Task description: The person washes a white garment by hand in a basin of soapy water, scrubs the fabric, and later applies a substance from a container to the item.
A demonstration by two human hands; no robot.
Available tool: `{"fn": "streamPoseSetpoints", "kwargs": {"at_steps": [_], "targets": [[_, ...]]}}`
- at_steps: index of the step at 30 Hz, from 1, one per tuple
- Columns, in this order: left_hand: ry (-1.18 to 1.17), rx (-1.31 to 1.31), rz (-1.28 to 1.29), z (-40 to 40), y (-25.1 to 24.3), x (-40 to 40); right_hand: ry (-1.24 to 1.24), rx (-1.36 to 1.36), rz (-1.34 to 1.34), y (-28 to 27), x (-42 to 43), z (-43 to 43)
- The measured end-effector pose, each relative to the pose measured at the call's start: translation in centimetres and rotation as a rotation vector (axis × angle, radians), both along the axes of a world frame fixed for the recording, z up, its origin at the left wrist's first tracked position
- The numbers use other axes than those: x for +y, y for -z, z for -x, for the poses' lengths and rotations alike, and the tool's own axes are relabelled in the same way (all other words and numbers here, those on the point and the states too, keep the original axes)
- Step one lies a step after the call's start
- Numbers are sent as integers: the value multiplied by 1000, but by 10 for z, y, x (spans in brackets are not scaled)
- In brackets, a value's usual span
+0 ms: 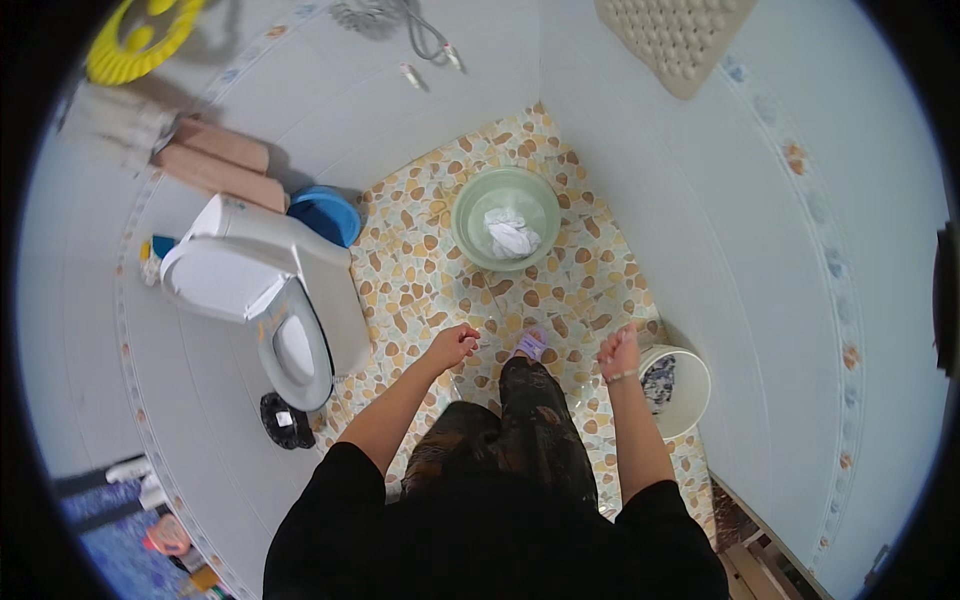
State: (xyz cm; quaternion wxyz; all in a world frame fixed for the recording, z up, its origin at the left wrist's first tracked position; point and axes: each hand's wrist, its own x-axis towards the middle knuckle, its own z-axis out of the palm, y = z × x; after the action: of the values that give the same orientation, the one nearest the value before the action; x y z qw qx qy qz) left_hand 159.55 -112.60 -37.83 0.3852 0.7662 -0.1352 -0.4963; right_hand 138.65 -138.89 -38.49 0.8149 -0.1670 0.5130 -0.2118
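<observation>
My left hand (453,346) hangs over the tiled floor with fingers loosely curled and slightly apart, and nothing shows in it. My right hand (619,352) is curled into a loose fist beside a white bucket (700,394), with no held thing visible; a bracelet circles that wrist. Inside the bucket lies dark patterned cloth (659,384). Ahead of me on the floor stands a pale green basin (459,225). A bunched white cloth (513,234) lies in it, in what looks like water. Neither hand touches the basin.
At left stands a toilet (330,300) with its lid raised, a blue basin (349,217) behind it and a black-lined bin (289,431) nearby. A shower hose (424,41) hangs on the far wall. One purple slipper (531,345) shows on the patterned floor (405,270).
</observation>
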Motion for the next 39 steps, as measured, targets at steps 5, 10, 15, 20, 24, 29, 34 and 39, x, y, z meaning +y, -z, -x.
{"fn": "streamPoseSetpoints", "kwargs": {"at_steps": [5,10,15,20,24,29,34,39], "targets": [[218,-206,-64,-97,111,-51,-34,38,-110,74,-35,-125],[421,-437,-111,-186,223,-138,-31,13,-122,171,-61,-206],[541,-636,4,-249,380,-188,-40,-69,-211,280,-65,-264],[737,-817,47,-277,466,-247,6,-163,-196,367,-70,-308],[938,-900,84,-293,511,-268,19,-291,-106,418,-87,-341],[1233,-787,369,-319,524,-288,87,-306,32,445,-112,-346],[948,126,20,-338,509,-300,267,-265,77,443,-109,-332],[411,858,256,-315,508,-281,307,-158,211,472,-78,-326]]}}
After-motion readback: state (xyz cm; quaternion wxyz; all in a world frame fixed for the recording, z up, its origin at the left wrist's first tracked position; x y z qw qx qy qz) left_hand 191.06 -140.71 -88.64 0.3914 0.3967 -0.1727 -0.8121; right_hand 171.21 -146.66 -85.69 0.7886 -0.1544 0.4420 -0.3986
